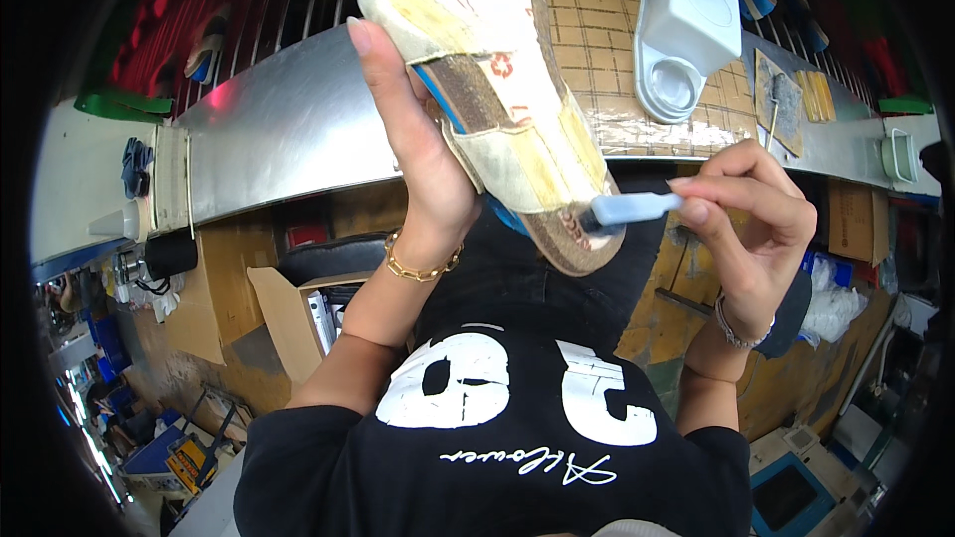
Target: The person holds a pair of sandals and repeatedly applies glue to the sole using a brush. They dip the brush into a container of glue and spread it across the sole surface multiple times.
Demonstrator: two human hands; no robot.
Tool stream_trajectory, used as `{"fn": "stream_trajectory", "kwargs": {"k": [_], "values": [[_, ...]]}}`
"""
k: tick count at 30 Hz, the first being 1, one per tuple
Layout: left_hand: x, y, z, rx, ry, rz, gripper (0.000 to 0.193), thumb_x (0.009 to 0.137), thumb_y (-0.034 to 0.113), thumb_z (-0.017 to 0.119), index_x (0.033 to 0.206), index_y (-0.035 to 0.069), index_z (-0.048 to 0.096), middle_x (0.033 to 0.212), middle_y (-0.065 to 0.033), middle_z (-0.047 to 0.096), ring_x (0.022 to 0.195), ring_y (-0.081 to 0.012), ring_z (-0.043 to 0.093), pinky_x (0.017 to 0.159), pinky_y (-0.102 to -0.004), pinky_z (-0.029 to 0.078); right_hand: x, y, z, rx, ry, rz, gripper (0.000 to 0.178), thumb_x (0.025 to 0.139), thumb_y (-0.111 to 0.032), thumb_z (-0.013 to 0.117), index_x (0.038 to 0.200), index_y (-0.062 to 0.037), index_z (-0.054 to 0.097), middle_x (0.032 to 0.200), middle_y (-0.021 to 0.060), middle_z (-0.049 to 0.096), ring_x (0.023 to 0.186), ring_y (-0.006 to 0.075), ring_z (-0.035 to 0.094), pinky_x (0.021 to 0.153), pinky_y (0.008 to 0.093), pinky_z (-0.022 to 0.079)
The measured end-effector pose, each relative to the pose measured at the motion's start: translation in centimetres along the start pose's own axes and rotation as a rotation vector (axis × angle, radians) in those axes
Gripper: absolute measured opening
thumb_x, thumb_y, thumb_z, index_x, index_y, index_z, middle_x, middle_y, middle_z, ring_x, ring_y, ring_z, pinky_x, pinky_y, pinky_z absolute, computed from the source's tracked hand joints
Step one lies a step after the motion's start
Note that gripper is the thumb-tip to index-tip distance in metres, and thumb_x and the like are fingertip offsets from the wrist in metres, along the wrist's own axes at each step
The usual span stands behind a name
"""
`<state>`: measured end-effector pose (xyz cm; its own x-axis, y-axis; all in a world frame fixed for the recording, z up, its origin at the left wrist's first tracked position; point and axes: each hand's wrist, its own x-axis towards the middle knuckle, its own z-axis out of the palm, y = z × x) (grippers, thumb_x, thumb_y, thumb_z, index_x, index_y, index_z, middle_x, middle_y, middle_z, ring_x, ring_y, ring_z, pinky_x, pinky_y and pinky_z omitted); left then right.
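Note:
My left hand [418,154] grips a shoe upper on its last [487,80], bottom side turned up toward me, cream and tan with a blue edge. My right hand [756,229] pinches a light-blue brush [632,209] by its handle. The brush's dark tip touches the heel end of the shoe bottom. A gold chain bracelet sits on my left wrist, a thin one on my right.
A metal workbench [288,129] curves across the view with a gridded mat [597,50] on it. A white glue pot [686,35] with its lid open stands on the mat. More shoes lie on a rack behind. A cardboard box [298,318] sits below.

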<state>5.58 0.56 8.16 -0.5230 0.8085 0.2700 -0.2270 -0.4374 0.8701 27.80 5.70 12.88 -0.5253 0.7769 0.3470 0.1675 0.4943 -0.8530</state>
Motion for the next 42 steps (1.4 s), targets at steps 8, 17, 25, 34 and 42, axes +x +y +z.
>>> {"fn": "stream_trajectory", "kwargs": {"k": [8, 17, 25, 34, 42], "values": [[-0.2, -0.5, 0.4, 0.002, 0.144, 0.106, 0.077, 0.105, 0.065, 0.021, 0.151, 0.007, 0.039, 0.148, -0.0085, 0.051, 0.132, -0.0171, 0.052, 0.114, -0.0342, 0.039, -1.6, -1.2, 1.5, -0.407, 0.22, -0.176, 0.032, 0.059, -0.002, 0.087, 0.089, -0.0133, 0.083, 0.081, 0.0014, 0.067, 0.067, 0.0124, 0.055, 0.067, 0.0266, 0.038], [-0.1, -0.4, 0.3, 0.058, 0.24, 0.161, 0.085, 0.102, 0.071, 0.021, 0.146, 0.002, 0.04, 0.141, -0.0066, 0.051, 0.126, -0.0147, 0.048, 0.113, -0.0311, 0.033, -2.3, -1.2, 1.5, -0.497, 0.209, -0.406, 0.039, 0.048, -0.016, 0.089, 0.087, -0.0202, 0.083, 0.08, -0.0011, 0.065, 0.071, 0.0126, 0.059, 0.07, 0.0288, 0.037], [-0.4, -0.5, 0.1, 0.06, 0.167, 0.12, 0.084, 0.102, 0.071, 0.021, 0.145, 0.002, 0.043, 0.138, -0.0068, 0.055, 0.125, -0.0137, 0.052, 0.11, -0.0312, 0.038, -1.3, -0.7, 0.9, -0.319, 0.141, -0.285, 0.037, 0.05, -0.012, 0.088, 0.086, -0.0186, 0.084, 0.081, -0.0009, 0.065, 0.067, 0.0116, 0.055, 0.067, 0.027, 0.035], [0.6, -0.3, -0.2, -0.123, -0.024, -0.146, 0.083, 0.102, 0.071, 0.023, 0.144, 0.003, 0.045, 0.128, -0.0141, 0.065, 0.111, -0.0174, 0.068, 0.095, -0.0322, 0.057, -0.7, -0.9, 1.2, -0.246, 0.122, -0.239, 0.032, 0.053, -0.014, 0.088, 0.084, -0.0214, 0.084, 0.076, -0.0022, 0.064, 0.062, 0.0109, 0.051, 0.062, 0.0285, 0.035], [1.6, -1.7, -0.6, -0.512, -0.238, -0.44, 0.088, 0.098, 0.075, 0.025, 0.14, 0.002, 0.051, 0.118, -0.0154, 0.071, 0.098, -0.0174, 0.074, 0.082, -0.0313, 0.064, 0.1, 0.1, 0.9, -0.198, -0.009, -0.304, 0.032, 0.047, -0.023, 0.084, 0.077, -0.0141, 0.083, 0.074, 0.0032, 0.063, 0.069, 0.0137, 0.053, 0.063, 0.0291, 0.033]]}}
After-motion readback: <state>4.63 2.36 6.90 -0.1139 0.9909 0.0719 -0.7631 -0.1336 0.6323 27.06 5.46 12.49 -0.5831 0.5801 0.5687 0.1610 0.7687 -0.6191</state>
